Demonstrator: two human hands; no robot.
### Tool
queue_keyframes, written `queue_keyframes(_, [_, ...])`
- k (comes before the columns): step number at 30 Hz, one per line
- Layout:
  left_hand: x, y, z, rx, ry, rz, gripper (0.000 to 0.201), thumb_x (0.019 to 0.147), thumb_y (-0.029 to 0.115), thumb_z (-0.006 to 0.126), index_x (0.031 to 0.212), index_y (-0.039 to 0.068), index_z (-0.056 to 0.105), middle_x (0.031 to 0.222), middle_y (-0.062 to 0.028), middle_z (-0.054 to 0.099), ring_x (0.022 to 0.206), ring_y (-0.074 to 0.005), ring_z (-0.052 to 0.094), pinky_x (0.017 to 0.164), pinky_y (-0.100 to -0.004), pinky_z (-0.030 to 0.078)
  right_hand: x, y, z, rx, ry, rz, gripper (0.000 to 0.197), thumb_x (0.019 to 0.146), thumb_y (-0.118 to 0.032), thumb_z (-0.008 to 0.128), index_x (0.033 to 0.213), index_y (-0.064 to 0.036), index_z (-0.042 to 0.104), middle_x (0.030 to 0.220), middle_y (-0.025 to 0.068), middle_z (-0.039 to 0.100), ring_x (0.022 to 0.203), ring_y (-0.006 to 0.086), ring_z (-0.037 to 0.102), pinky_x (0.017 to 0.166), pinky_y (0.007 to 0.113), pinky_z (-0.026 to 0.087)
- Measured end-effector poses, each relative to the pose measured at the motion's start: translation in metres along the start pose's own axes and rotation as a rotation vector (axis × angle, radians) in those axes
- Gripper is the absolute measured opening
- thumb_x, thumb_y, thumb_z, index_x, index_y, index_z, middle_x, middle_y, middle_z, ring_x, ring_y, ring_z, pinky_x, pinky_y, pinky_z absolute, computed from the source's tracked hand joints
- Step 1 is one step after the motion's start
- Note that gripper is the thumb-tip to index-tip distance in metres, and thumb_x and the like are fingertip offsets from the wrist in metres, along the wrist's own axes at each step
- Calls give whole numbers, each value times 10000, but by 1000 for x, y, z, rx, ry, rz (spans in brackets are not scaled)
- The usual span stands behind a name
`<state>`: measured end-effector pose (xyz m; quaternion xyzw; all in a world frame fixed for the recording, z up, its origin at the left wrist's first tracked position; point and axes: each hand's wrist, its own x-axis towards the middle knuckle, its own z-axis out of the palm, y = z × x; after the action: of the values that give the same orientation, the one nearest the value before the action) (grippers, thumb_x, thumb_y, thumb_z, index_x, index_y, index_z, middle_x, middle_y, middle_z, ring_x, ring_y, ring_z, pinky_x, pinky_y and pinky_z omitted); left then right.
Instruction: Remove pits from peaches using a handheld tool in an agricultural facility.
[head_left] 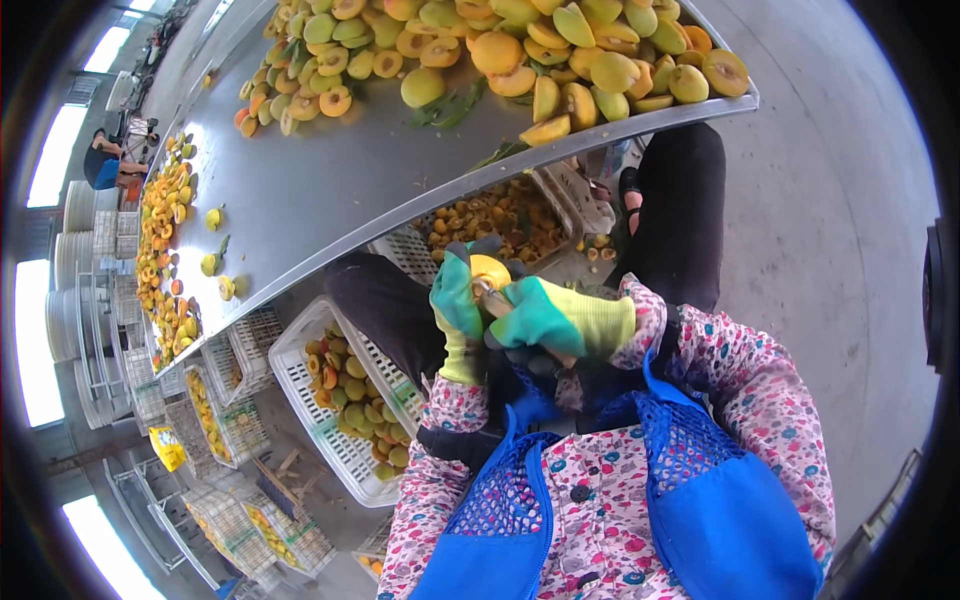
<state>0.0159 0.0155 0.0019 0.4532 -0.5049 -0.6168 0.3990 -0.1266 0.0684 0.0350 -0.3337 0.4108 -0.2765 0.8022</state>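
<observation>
Both my hands wear green-and-yellow gloves and meet above my lap, just below the metal table's near edge. My left hand (457, 300) is closed around a yellow peach half (489, 271), its cut face up. Wrapped round a wooden-handled tool (566, 358), my right hand (545, 318) brings the tool's front end against the fruit. The blade's shape is largely hidden by the glove and fruit. Beneath and beyond my hands stands a crate (560, 200) holding many cut peach pieces. A white crate (290, 370) of greenish-yellow peaches (355, 390) is at my left.
The metal table (330, 190) carries a large heap of halved peaches (500, 50) and another pile (165, 240) at its left end. Its raised rim lies just beyond my hands. Stacked crates (225, 420) stand at left. Another person's leg (105, 160) shows far left.
</observation>
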Motion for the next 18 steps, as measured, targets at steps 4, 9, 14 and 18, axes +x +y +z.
queue_keyframes(4, [4,-21,-4,324,55,245,424,962,346,421,978,-23,629,795,-75,643,675,-141,609,608,-278,501,17,24,-10,133,-42,-107,300,844,-295,568,738,-14,567,589,48,538,454,110,509,387,245,375])
queue_keyframes(9, [8,-63,-28,170,-49,8,391,965,324,421,903,-1,630,807,-81,640,692,-174,621,615,-292,507,6,10,0,-424,101,37,363,878,-339,547,744,-3,576,595,40,547,463,106,522,393,252,390])
queue_keyframes(14, [5,-48,-18,-607,-277,-477,346,975,268,406,952,-8,614,783,-49,624,665,-148,605,601,-282,497,2,17,-16,-116,-73,-9,346,905,-323,540,755,-14,581,589,20,516,439,108,491,387,245,382])
queue_keyframes(18, [-1,-87,-31,358,-15,25,375,971,307,409,1041,-1,612,824,-51,642,626,-135,582,606,-265,498,21,49,-27,413,-238,61,236,934,-256,515,814,-56,551,597,-31,432,444,70,445,388,201,370])
